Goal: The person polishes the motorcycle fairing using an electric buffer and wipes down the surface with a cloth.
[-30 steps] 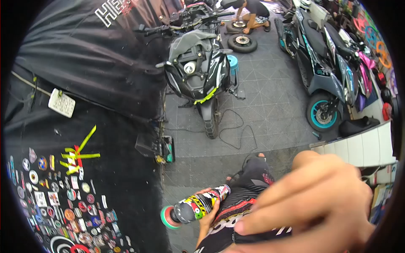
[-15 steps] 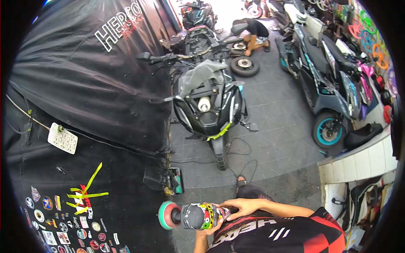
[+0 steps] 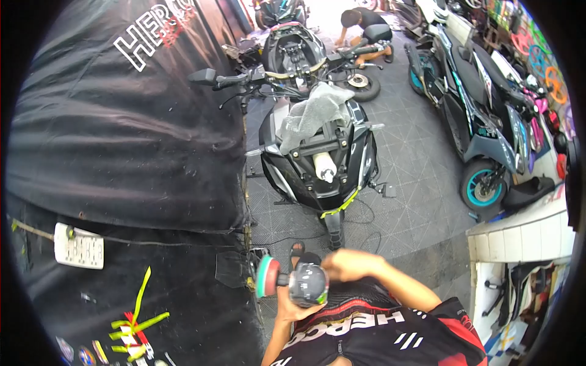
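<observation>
Grey polisher [image 3: 309, 285]: one, held up in front of the black-and-red shirt [image 3: 366, 326], well apart from the motorbike [image 3: 320, 189]
Pad [image 3: 264, 277]: one, round, green and red, seen nearly edge-on, facing left of view toward the curtain [image 3: 122, 134]; joined to the polisher by a short dark spindle [image 3: 282, 279]
Long axis: strongly foreshortened, rounded grey end turned up to the camera; far part hidden, so cannot tell the exact lean
Left hand [image 3: 294, 309]: wrapped around the polisher from below, gripping firmly, close to the spindle
Right hand [image 3: 351, 265]: blurred, fingers curled, at the right side of the polisher; cannot tell whether touching or just beside, nor whether closed on anything
Foot [image 3: 297, 249]: one in view, sandalled, just beyond the pad
Motorbike count: one straight ahead, with one grey cloth [image 3: 314, 116] draped on top
Scooters [image 3: 452, 104]: at least two, side by side along the right, one teal wheel [image 3: 485, 186] in front
Floor beyond: one loose wheel [image 3: 363, 85], near one crouching co-worker [image 3: 369, 24]
Power strip [image 3: 79, 246]: one, white, against the curtain
</observation>
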`<state>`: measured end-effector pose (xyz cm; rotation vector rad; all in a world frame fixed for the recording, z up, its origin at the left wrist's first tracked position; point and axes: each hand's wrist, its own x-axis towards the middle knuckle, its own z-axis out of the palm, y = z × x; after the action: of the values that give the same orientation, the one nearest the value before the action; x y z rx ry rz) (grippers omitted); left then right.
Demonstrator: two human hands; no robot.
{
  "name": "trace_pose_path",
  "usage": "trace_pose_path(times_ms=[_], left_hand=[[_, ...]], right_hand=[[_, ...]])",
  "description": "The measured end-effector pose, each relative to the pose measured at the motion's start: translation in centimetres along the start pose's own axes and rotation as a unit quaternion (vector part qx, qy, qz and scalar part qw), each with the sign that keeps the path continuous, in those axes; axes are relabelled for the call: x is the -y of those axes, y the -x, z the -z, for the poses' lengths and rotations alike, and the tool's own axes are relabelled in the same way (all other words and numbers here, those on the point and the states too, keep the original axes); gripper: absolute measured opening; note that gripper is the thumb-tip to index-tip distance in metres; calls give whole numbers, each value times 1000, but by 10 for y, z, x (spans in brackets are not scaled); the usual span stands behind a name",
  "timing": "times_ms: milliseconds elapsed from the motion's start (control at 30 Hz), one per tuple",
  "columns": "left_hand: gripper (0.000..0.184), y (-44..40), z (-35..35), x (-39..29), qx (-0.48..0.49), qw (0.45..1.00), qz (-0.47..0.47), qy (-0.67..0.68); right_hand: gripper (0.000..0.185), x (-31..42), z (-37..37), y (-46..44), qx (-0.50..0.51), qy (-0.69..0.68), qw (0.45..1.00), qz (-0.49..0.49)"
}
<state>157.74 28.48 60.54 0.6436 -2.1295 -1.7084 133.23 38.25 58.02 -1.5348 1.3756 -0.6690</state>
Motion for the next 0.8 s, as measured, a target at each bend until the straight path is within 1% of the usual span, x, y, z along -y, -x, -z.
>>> trace_pose_path(times_ms=[33, 67, 100, 133, 167, 200, 233, 267, 300, 367, 400, 467, 500, 533, 567, 633, 667, 700, 733, 767, 800], left_hand=[[102, -12, 15, 11, 27, 1000, -13, -6], [96, -24, 30, 23, 53, 998, -25, -11], [90, -36, 44, 34, 80, 996, -38, -15], [88, -53, 63, 29, 135, 988, -63, -45], [85, -71, 82, 22, 189, 975, -89, -74], [90, -90, 103, 19, 213, 967, -101, -97], [95, -102, 123, 20, 238, 957, -111, -120], [96, -107, 140, 25, 253, 959, -88, -96], [97, -118, 157, 26, 254, 955, -114, -98], [97, -139, 188, 24, 260, 946, -166, -100], [97, -144, 201, 34, 290, 941, -149, -93], [96, -147, 225, 50, 291, 947, -114, -68], [95, -149, 235, 58, 290, 950, -95, -57], [94, -156, 242, 69, 308, 945, -107, -40], [85, -163, 243, 65, 273, 955, -99, 52], [82, -183, 251, 62, 288, 950, -105, 53], [79, -188, 249, 67, 273, 955, -85, 86], [76, -194, 247, 70, 285, 951, -79, 87], [73, -201, 245, 72, 297, 948, -74, 88], [70, -213, 241, 72, 333, 937, -84, 60], [65, -216, 229, 73, 295, 946, -110, 79]], right_hand=[[34, 3, 21, -9, -132, 12, 991, -11], [31, 6, 44, -20, -240, -26, 969, -48], [28, 7, 64, -31, -346, -48, 932, -94], [25, -4, 81, -45, -437, -37, 893, -101], [22, -13, 98, -56, -495, -54, 859, -118], [22, -19, 115, -69, -533, 12, 832, -155], [22, -20, 127, -84, -563, 16, 806, -181], [27, -35, 136, -98, -565, 52, 792, -226], [32, -41, 145, -112, -526, 146, 773, -322], [36, -46, 157, -138, -455, 173, 758, -435], [35, -46, 153, -146, -491, 205, 736, -419], [33, -41, 139, -163, -551, 273, 688, -386], [27, -25, 128, -172, -598, 330, 651, -331], [24, -5, 115, -180, -617, 348, 633, -312], [22, 14, 99, -187, -633, 368, 616, -291], [23, 31, 45, -193, -560, 271, 726, -293], [26, 31, 20, -190, -484, 147, 823, -259], [29, 33, -3, -188, -395, 14, 893, -217], [40, 48, -18, -191, -378, -37, 905, -192], [51, 66, -27, -196, -358, -87, 915, -165], [63, 82, -39, -202, -414, -151, 888, -134]])
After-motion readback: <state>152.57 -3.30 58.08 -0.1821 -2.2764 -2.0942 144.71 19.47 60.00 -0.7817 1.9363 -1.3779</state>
